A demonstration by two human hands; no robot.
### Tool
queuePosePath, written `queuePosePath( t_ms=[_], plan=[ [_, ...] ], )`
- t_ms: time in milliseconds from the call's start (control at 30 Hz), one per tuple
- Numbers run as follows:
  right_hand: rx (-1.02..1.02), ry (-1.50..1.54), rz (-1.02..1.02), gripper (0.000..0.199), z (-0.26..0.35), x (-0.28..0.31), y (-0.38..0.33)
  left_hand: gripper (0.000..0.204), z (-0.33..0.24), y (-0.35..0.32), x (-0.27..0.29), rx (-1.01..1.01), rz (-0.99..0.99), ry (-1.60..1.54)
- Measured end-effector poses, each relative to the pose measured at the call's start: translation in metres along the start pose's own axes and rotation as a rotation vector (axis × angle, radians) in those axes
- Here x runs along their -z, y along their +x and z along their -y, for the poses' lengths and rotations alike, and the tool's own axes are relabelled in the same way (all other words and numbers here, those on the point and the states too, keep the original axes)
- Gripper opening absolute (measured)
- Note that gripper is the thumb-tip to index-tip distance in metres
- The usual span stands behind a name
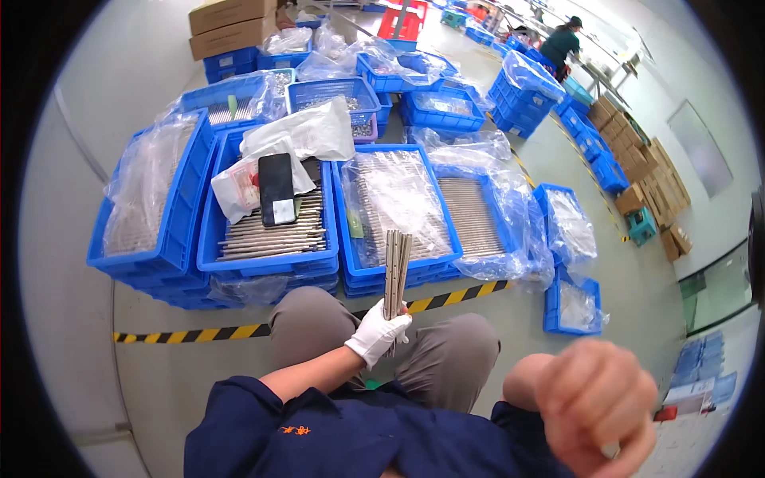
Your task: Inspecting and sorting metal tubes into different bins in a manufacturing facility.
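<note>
In the head view, we see the bundle of metal rods (396, 271) with its long axis almost upright in the picture, the top ends pointing toward the blue crates. The white-gloved left hand (381, 333) grasps it near the lower part, between the two knees. The rods are slim, straight and silvery-grey, with small dark marks along them. The bare right hand (598, 398) is raised at lower right, fingers curled and blurred; we cannot tell if it holds something. On the grey floor (175, 382) runs a black-yellow tape (191, 337). Beyond it, a black phone (276, 187) lies over a rod-filled blue crate (267, 269). Farther away, we notice a person (564, 46) in dark clothes.
</note>
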State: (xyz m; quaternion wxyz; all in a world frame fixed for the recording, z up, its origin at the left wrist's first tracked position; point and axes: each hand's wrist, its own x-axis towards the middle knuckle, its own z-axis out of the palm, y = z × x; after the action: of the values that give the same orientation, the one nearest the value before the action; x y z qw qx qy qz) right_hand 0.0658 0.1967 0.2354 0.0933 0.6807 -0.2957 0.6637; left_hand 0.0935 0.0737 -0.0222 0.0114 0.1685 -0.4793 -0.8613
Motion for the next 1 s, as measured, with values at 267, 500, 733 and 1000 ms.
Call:
queuePosePath(
  t_ms=[267,500,733,1000],
  plan=[
    [-0.203,0.543,0.213,0.004,-0.018,-0.004,0.029,0.02,-0.003,-0.003,0.011,0.002,-0.023,0.035],
    [-0.289,0.576,0.053,0.008,-0.01,-0.005,0.031,0.02,0.0,0.0,0.013,0.021,0.0,0.041],
    [-0.21,0.51,0.095,0.004,-0.007,0.006,0.025,0.019,0.002,0.002,0.013,0.03,-0.026,0.053],
    [-0.146,0.404,-0.041,0.008,-0.016,0.011,-0.003,0.019,-0.002,-0.003,0.012,0.038,-0.023,0.02]
  ],
)
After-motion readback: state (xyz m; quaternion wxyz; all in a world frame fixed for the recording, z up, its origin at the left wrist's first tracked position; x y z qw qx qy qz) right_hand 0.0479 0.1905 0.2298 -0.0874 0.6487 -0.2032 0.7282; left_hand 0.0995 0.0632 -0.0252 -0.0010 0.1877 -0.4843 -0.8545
